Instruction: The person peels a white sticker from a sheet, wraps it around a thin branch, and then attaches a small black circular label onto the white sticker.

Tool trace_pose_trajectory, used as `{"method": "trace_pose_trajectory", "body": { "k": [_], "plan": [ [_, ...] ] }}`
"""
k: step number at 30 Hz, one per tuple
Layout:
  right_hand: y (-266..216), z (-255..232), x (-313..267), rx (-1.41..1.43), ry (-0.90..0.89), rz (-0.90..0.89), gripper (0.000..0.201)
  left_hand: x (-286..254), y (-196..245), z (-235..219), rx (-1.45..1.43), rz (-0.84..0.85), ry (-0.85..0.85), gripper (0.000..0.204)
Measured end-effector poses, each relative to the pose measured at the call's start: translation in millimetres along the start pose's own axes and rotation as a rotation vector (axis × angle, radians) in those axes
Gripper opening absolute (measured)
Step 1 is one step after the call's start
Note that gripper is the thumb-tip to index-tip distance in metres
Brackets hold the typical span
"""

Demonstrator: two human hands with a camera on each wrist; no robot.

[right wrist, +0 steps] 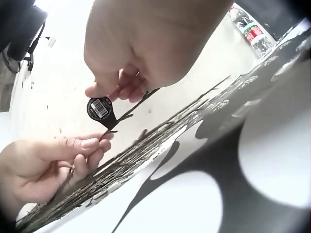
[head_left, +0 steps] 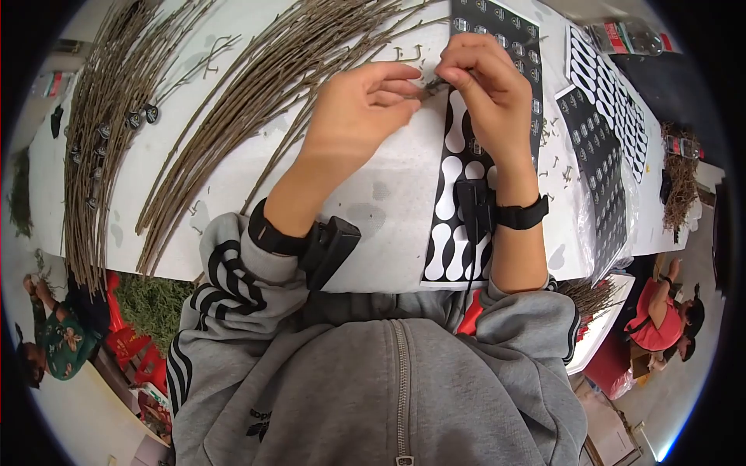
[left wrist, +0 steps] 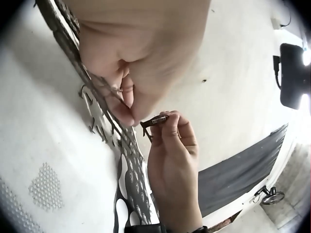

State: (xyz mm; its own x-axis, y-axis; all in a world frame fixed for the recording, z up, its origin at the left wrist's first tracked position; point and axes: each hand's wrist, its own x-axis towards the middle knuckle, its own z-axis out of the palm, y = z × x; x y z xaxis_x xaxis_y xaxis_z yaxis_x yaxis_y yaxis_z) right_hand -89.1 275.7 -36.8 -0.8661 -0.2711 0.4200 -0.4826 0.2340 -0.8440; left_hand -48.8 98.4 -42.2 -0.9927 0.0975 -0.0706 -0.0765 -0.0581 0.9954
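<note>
My left hand (head_left: 353, 116) holds a thin brown twig (right wrist: 138, 104) between thumb and fingers. Facing it, my right hand (head_left: 493, 93) pinches the round end of a black label (right wrist: 99, 108) with a white barcode. The label's narrow part meets the twig just past the left fingertips in the right wrist view. In the left wrist view, the label (left wrist: 154, 121) appears edge-on at the right hand's (left wrist: 172, 160) fingertips, close to the left hand (left wrist: 141, 53). Beneath the right hand lies a black label sheet (head_left: 497, 23) with white peeled shapes.
Long bundles of bare twigs (head_left: 241, 109) cover the table's left and middle. Several round black labels (head_left: 133, 120) hang on the far-left bundle. More label sheets (head_left: 598, 147) lie at right, with small twig scraps around. A plastic bottle (head_left: 633, 36) is at the back right. People sit at both sides.
</note>
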Motion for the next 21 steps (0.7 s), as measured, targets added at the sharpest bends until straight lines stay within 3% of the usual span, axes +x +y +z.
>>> {"method": "trace_pose_trajectory", "body": {
  "k": [2,5,6,9,10,13,18,21],
  "plan": [
    [-6.5,2.3,2.3,0.043,-0.021,-0.059,0.007,-0.5,0.2,-2.1,0.075,0.052,-0.021,0.024],
    [-30.8,14.6,9.7,0.105,0.256,-0.238,0.01,-5.5,4.9,8.1,0.35,0.45,0.297,0.028],
    [-33.3,14.5,7.0,0.105,0.257,-0.242,0.01,-6.3,6.9,8.9,0.351,0.455,0.298,0.028],
    [-37.7,13.9,-3.9,0.29,0.348,0.006,0.014,-7.9,13.5,9.0,0.595,0.642,0.46,0.029],
    [-40.3,14.9,-4.7,0.29,0.349,0.001,0.014,-7.6,13.9,8.8,0.595,0.646,0.461,0.029],
    [-48.0,22.3,-4.4,0.398,0.168,0.521,0.013,-7.2,11.4,9.9,0.604,0.75,0.489,0.026],
    [-36.4,37.7,-13.3,0.588,0.195,0.525,0.013,-9.7,11.0,11.2,0.604,0.763,0.482,0.026],
    [-36.8,42.3,-13.8,0.651,0.231,0.528,0.014,-12.8,14.9,10.1,0.622,0.666,0.451,0.024]
  ]
}}
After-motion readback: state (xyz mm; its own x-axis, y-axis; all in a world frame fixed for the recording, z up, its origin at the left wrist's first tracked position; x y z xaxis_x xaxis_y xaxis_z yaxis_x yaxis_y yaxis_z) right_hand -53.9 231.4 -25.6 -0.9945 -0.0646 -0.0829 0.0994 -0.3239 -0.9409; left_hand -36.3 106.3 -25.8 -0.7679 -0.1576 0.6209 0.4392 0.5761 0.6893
